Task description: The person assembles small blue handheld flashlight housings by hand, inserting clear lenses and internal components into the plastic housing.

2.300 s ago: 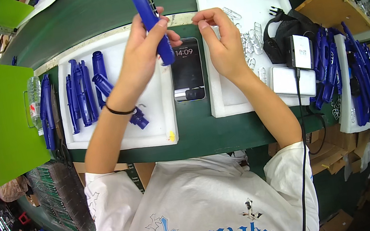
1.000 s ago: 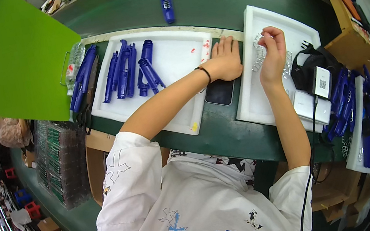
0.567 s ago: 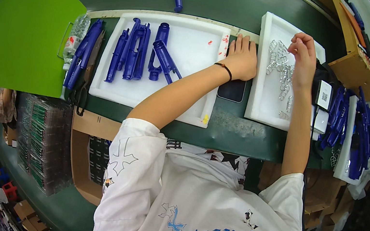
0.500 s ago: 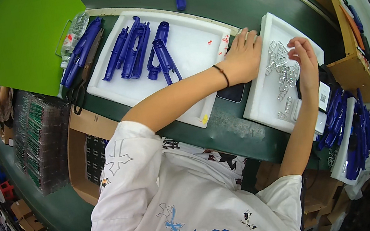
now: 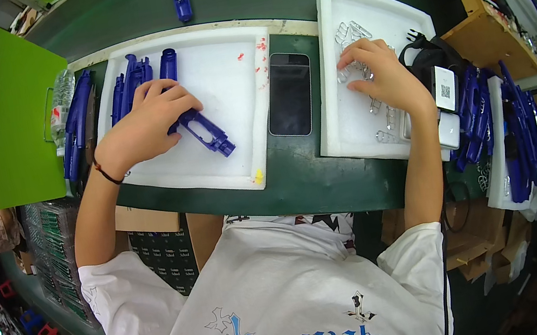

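My left hand [image 5: 151,122] is over the left white foam tray [image 5: 229,60], its fingers and thumb closed round a blue plastic housing part [image 5: 212,136] with a long cut-out. The hand covers part of it. Beside and behind that hand lie more blue parts [image 5: 133,73], one of them a rounded shell [image 5: 168,65]. In the right white foam tray [image 5: 355,135], my right hand [image 5: 382,74] hovers low over a loose heap of small shiny wire pieces [image 5: 349,32]. Its thumb and fingers are apart, with nothing visible held between them; some wire pieces are hidden beneath.
A dark phone [image 5: 289,95] lies between the trays. One blue part [image 5: 182,1] lies farther back on the green bench. A clear bottle [image 5: 61,106] and more blue parts [image 5: 79,128] are at left. A white box [image 5: 445,88] and stacked blue parts [image 5: 522,132] stand at right.
My left hand has moved left from between the trays onto a blue housing part. My right hand has come down over the wire pieces. The view has turned, and the phone is uncovered.
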A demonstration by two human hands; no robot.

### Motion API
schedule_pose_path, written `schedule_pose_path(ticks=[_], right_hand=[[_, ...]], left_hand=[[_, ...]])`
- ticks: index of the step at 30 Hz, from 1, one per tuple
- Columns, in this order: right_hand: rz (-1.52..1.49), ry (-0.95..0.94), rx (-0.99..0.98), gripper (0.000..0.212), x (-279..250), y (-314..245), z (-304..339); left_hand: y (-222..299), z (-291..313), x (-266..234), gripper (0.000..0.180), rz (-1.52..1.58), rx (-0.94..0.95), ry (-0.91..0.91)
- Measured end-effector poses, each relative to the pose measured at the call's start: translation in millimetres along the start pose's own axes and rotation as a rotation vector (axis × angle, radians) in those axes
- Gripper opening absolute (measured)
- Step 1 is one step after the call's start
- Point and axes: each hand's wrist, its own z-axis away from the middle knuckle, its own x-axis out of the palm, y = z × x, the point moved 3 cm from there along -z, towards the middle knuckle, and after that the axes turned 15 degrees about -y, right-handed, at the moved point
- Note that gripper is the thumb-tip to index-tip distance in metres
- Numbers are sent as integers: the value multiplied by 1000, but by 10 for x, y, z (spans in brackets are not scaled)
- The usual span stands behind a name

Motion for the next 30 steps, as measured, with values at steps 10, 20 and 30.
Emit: schedule_pose_path(ticks=[10, 20, 30], right_hand=[[362, 161, 19, 14, 51, -177, -15], [126, 257, 142, 18, -288, -78, -238], [-830, 399, -174, 21, -224, -303, -450]], left_hand=[[277, -196, -665, 49, 207, -72, 435], [574, -1711, 59, 30, 1811, 351, 257], [582, -1668, 237, 40, 1537, 449, 298]])
